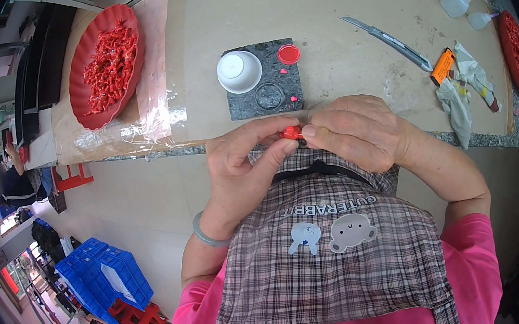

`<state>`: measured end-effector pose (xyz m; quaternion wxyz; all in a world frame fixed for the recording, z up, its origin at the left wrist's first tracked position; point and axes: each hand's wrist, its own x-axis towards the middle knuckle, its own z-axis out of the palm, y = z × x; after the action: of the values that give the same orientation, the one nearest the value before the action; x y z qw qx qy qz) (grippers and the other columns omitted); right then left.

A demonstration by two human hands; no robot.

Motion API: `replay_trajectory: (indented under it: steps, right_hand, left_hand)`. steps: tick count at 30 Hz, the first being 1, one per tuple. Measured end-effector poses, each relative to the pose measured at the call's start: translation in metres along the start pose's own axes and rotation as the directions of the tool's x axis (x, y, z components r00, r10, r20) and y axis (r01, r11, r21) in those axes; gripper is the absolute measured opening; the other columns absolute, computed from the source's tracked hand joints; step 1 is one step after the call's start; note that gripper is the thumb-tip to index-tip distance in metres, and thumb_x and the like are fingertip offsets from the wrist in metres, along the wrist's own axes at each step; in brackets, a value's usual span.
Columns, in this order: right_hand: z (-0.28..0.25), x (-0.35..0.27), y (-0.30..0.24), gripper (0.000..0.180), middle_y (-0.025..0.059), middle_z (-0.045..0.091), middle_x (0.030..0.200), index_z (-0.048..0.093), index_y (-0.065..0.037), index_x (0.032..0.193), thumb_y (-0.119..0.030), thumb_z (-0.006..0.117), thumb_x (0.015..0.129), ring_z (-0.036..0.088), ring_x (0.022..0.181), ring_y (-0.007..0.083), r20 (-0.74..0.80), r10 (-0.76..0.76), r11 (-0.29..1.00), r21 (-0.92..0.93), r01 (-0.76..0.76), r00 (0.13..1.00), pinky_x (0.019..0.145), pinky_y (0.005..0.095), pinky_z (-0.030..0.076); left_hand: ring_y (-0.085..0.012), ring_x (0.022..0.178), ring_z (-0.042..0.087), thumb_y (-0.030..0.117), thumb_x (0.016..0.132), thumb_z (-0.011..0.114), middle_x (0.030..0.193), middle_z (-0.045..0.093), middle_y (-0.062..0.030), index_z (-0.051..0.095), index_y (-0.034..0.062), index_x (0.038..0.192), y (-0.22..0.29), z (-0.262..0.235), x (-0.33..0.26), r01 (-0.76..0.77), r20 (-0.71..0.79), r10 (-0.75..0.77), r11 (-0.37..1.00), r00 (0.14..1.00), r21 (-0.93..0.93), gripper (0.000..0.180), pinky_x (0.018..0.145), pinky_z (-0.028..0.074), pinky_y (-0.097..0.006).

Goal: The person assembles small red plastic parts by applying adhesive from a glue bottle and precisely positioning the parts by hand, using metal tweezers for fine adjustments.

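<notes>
Near the table's front edge, my left hand pinches a small glossy red piece between thumb and forefinger. The fingers of my right hand are curled closed, their tips meeting the piece's right end. Whether a fine tool sits inside that hand is hidden. Just beyond the hands lies a dark grey stone slab. On it are a white cup, a round red cap and two tiny pink bits, one of them a pink dab.
At the left stands a red scalloped tray heaped with small red pieces; another red tray is at the far right. A utility knife, an orange lighter, crumpled cloths and white squeeze bottles lie or stand to the right.
</notes>
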<state>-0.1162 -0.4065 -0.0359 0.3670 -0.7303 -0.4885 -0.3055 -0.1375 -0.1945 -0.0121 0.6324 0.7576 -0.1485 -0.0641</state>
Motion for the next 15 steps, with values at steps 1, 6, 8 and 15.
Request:
replay_trajectory:
  steps: [1, 6, 8, 15]
  right_hand:
    - [-0.0006, -0.0004, 0.0004, 0.028, 0.0131, 0.066, 0.086, 0.065, 0.005, 0.099, -0.007, 0.072, 0.076, 0.067, 0.068, 0.0228, 0.001, 0.0, 1.0, 0.001, 0.0, 1.0, 0.056, 0.0297, 0.055]
    - [-0.0025, -0.0016, 0.0011, 0.028, 0.0139, 0.066, 0.087, 0.066, 0.006, 0.098, -0.007, 0.073, 0.075, 0.066, 0.067, 0.0219, 0.016, -0.041, 0.999, -0.013, 0.041, 0.999, 0.054, 0.029, 0.054]
    - [-0.0032, -0.0013, 0.0018, 0.028, 0.014, 0.066, 0.087, 0.066, 0.006, 0.098, -0.006, 0.073, 0.075, 0.065, 0.066, 0.0218, 0.02, -0.046, 0.999, -0.01, 0.046, 0.999, 0.053, 0.0287, 0.054]
    - [-0.0049, -0.0022, 0.0022, 0.027, 0.0135, 0.065, 0.088, 0.066, 0.006, 0.098, -0.005, 0.072, 0.075, 0.065, 0.067, 0.0221, 0.033, -0.061, 0.998, -0.011, 0.061, 0.998, 0.052, 0.028, 0.053]
  left_hand:
    - [-0.0166, 0.075, 0.069, 0.001, 0.076, 0.075, 0.091, 0.072, -0.0114, 0.068, -0.0002, 0.097, -0.0012, 0.0013, -0.0002, -0.027, -0.014, 0.027, 1.0, 1.0, 0.01, 0.022, 0.067, 0.055, -0.026]
    - [-0.0175, 0.073, 0.068, 0.0, 0.076, 0.075, 0.09, 0.072, -0.0116, 0.067, -0.0001, 0.097, -0.0017, 0.004, 0.0001, -0.103, -0.014, 0.105, 0.991, 0.994, 0.08, 0.022, 0.065, 0.054, -0.026]
    - [-0.0179, 0.072, 0.068, 0.0, 0.076, 0.075, 0.089, 0.071, -0.0117, 0.067, -0.0002, 0.097, -0.0023, 0.0044, 0.0002, -0.125, -0.016, 0.127, 0.988, 0.992, 0.092, 0.022, 0.065, 0.054, -0.026]
    - [-0.0209, 0.074, 0.069, -0.001, 0.076, 0.074, 0.088, 0.071, -0.012, 0.066, -0.0003, 0.097, -0.0031, 0.0051, 0.003, -0.196, 0.014, 0.196, 0.97, 0.981, 0.145, 0.022, 0.064, 0.054, -0.028]
